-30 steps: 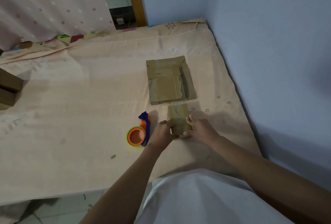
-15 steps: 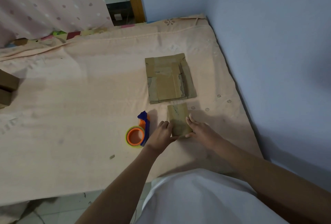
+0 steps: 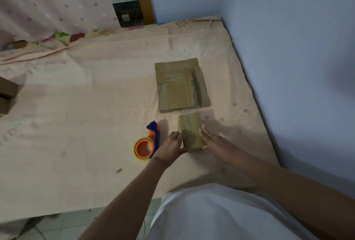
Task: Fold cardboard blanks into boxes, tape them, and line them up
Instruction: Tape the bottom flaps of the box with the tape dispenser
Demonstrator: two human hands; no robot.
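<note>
A small folded cardboard box (image 3: pixel 190 128) with clear tape along its top lies on the peach sheet between my hands. My left hand (image 3: pixel 172 144) grips its left side, fingers curled against the wall and thumb at the near corner. Along the right side my right hand (image 3: pixel 213 141) presses with straight fingers. Just behind the box lies a stack of flat cardboard blanks (image 3: pixel 180 86). An orange and blue tape dispenser (image 3: pixel 147 144) rests on the sheet immediately left of my left hand.
The bed (image 3: pixel 76 124) has a blue wall (image 3: pixel 288 67) along its right side and at the far end. Brown boxes (image 3: pixel 6 95) stand at the left edge of view. The near bed edge drops to a tiled floor (image 3: pixel 63 228).
Both hands stay on the small box in the same place. Only the view shifts slightly.
</note>
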